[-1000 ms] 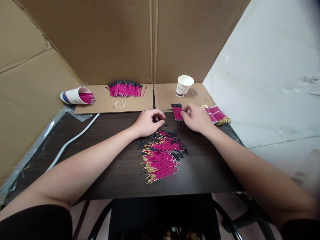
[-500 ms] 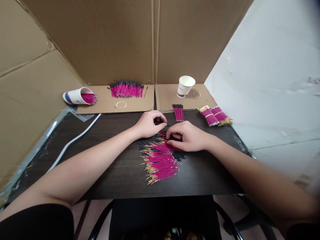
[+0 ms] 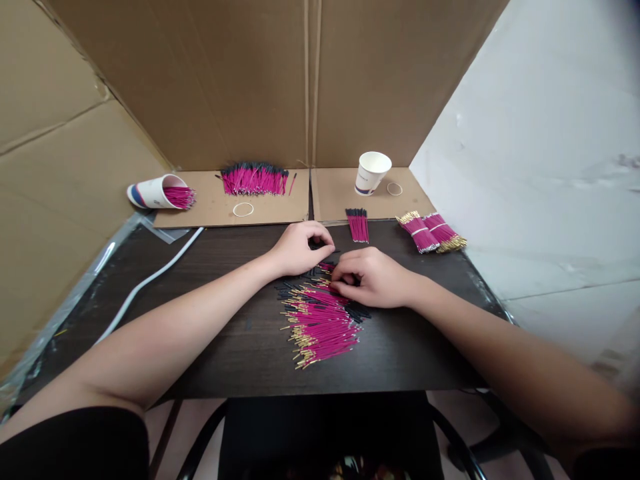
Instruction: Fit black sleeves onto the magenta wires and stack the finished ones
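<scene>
At the far left a tipped paper cup (image 3: 153, 193) lies on a cardboard flap with pink wires spilling from its mouth. Nearer, a white cable (image 3: 150, 280) runs across the dark tabletop (image 3: 225, 347). Further right on the cardboard lies a rubber band (image 3: 243, 209), with a row of pink wires (image 3: 255, 180) just beyond it.

The left hand (image 3: 299, 248) rests on the tabletop at the far edge of the loose wire pile (image 3: 320, 323). It is clenched, thumb meeting the fingertips; whether anything is pinched there I cannot tell. The pile, pink wires with gold ends mixed with short black sleeves (image 3: 287, 288), lies mid-tabletop, between and just near of both hands.

The right hand (image 3: 373, 277) lies on the pile's far right end, fingers curled down with the tips on the wires; whether it grips any I cannot tell. Beyond it lies a small bundle (image 3: 357, 225) at the cardboard's edge. An upright paper cup (image 3: 371, 172) and a second rubber band (image 3: 395, 189) sit far right, and tied bundles (image 3: 433, 232) lie nearer, at the tabletop's right edge.
</scene>
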`<state>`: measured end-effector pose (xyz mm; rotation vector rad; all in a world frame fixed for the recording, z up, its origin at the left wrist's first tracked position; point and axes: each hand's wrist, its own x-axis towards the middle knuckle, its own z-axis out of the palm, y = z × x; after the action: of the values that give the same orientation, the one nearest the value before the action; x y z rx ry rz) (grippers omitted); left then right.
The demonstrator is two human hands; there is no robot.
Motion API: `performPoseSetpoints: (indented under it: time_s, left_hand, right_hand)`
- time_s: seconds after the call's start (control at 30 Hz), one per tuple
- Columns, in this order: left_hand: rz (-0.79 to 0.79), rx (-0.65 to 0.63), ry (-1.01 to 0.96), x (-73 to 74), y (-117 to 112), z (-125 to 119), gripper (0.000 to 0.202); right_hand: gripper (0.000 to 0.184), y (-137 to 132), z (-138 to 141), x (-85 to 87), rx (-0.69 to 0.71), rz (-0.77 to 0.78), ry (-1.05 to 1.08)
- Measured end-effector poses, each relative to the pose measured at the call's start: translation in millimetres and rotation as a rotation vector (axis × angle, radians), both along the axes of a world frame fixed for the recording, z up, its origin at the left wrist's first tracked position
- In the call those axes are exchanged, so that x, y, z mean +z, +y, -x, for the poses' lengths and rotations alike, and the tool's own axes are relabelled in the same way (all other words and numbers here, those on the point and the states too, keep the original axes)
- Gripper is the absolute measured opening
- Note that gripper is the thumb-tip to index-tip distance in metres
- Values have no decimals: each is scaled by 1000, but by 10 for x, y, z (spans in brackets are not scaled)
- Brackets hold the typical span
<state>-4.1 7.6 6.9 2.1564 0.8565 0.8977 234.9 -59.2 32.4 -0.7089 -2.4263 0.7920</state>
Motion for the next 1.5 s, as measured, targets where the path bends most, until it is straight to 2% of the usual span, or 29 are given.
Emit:
performPoseSetpoints:
  time_s: [0.2,0.37,0.43,0.6,0.67,0.8,0.97,1.1,1.33,1.5]
  left_hand:
    - [1,8,-11,9,-11,-11,14]
    - [-10,7,-2,6,-12,-6,12]
    - [-20,-5,2,1,-11,0,10]
    - [-49,-40,27,-12,-9,13,8]
    - [-57,-43,30,-16,-6,13,9]
    - [-49,-53,57,-13,-3,9,10]
    - [-43,-49,118,-7,-9,6,14]
    - [-45,-38,88,-19,-2,6,13]
    - [153,137,2,-20,32,-7,7]
    - [239,149,-140,-47,62,-21,2]
  right_hand:
    - [18,-6,24,1,-4,-3,-23]
    - [15,-26,32,57,-61,45,92]
    - [14,-21,18,80,-139,70,168]
    - [16,99,-65,20,-470,46,323]
    - [18,168,-95,-43,-489,115,412]
    - [26,254,-117,-139,-551,221,417]
    - [37,274,-105,-182,-552,288,444]
    - [35,296,-110,-214,-534,289,468]
    - [27,332,-128,-234,-569,227,386]
    - [29,323,-111,-229,-566,208,333]
